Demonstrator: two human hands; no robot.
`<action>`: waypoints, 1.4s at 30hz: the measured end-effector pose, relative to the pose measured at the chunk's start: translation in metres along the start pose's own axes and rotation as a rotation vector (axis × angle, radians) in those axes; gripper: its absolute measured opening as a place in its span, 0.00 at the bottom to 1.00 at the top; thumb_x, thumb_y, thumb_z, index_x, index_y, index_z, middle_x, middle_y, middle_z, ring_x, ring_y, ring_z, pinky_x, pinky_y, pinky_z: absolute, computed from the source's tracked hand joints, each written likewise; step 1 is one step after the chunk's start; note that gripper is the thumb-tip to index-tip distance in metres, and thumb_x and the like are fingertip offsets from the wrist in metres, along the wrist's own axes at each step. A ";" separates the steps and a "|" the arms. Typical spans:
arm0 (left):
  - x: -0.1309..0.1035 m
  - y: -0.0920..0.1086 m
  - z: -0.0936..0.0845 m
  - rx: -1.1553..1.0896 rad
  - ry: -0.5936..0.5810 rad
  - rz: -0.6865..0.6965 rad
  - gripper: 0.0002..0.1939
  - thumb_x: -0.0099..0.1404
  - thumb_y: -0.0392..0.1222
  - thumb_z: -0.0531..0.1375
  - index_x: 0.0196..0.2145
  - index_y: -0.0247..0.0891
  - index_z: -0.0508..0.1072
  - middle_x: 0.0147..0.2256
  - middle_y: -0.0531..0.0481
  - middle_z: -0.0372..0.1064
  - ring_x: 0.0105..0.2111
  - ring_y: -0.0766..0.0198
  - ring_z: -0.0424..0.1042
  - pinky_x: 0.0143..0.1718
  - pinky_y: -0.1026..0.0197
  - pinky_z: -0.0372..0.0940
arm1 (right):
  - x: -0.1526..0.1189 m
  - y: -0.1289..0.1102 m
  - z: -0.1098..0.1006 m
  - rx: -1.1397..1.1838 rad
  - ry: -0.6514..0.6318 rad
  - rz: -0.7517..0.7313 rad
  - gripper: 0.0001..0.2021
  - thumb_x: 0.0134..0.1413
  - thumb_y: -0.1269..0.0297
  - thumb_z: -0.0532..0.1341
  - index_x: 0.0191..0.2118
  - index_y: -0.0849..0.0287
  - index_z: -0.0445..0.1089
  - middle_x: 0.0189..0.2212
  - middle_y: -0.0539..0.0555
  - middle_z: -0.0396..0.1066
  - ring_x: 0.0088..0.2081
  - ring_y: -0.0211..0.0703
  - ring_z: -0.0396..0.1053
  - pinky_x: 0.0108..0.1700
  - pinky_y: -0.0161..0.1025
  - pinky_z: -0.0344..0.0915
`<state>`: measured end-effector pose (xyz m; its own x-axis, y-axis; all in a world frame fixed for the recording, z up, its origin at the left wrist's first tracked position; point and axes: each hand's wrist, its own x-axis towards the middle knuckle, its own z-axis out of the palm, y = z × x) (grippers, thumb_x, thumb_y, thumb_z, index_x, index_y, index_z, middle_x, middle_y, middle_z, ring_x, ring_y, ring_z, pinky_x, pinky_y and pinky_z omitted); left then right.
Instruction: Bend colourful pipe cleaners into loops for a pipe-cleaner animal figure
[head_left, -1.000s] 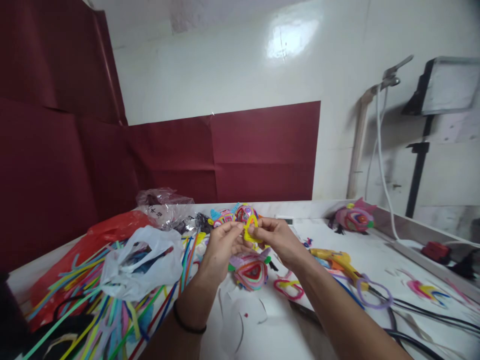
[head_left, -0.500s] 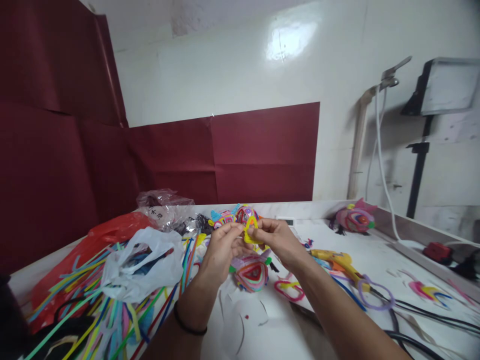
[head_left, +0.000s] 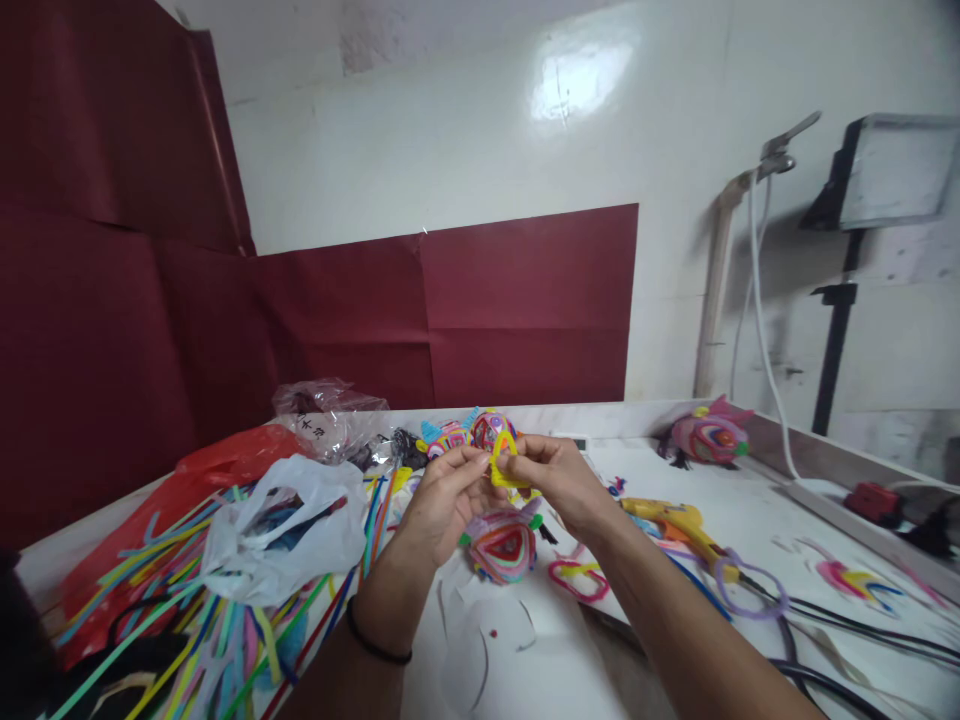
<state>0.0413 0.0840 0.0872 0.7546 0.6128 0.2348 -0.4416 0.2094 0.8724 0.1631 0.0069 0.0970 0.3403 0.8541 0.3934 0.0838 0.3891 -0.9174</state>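
Observation:
A bent yellow pipe cleaner (head_left: 503,472), shaped into a small pointed loop, is held up over the table between both hands. My left hand (head_left: 454,492) pinches its left side with thumb and forefinger. From the other side, my right hand (head_left: 553,474) grips it between thumb and fingers. Just below the hands lies a colourful pipe-cleaner piece (head_left: 504,546) with coiled red, teal and pink rings and a green tuft. Behind the fingers, partly hidden, sit two more coiled pieces, one with blue spikes (head_left: 448,438) and one rounder (head_left: 493,428).
Loose pipe cleaners (head_left: 217,640) and a white plastic bag (head_left: 289,530) crowd the left, beside a red bag (head_left: 225,460). A yellow glue gun (head_left: 671,518) with black cables lies right. A pink coiled piece (head_left: 709,436) stands at the back right. White paper (head_left: 517,660) lies in front.
Hardly anything differs. The yellow loop and the fingers on it have shifted very slightly; both hands keep their grip.

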 end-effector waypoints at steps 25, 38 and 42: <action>0.002 -0.003 0.002 0.121 0.082 0.065 0.14 0.48 0.42 0.68 0.27 0.32 0.70 0.22 0.54 0.67 0.18 0.73 0.66 0.21 0.69 0.63 | -0.001 0.000 0.001 0.029 -0.021 0.039 0.14 0.36 0.58 0.67 0.20 0.62 0.65 0.14 0.45 0.62 0.18 0.30 0.56 0.22 0.32 0.51; 0.003 -0.004 -0.001 0.158 0.103 0.057 0.15 0.48 0.45 0.68 0.28 0.31 0.71 0.21 0.54 0.66 0.18 0.73 0.66 0.21 0.69 0.63 | 0.000 -0.001 -0.006 -0.161 -0.107 0.012 0.16 0.43 0.53 0.62 0.21 0.62 0.64 0.16 0.46 0.59 0.19 0.32 0.54 0.23 0.34 0.50; 0.003 -0.003 0.000 0.176 0.110 0.051 0.16 0.48 0.46 0.68 0.28 0.31 0.71 0.22 0.54 0.67 0.18 0.73 0.66 0.21 0.69 0.63 | 0.000 -0.001 -0.006 -0.155 -0.112 0.011 0.19 0.40 0.50 0.65 0.23 0.62 0.65 0.17 0.47 0.60 0.19 0.32 0.55 0.22 0.34 0.51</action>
<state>0.0448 0.0851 0.0855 0.6720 0.7004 0.2405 -0.3785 0.0457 0.9245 0.1688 0.0043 0.0980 0.2366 0.8942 0.3800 0.2268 0.3294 -0.9165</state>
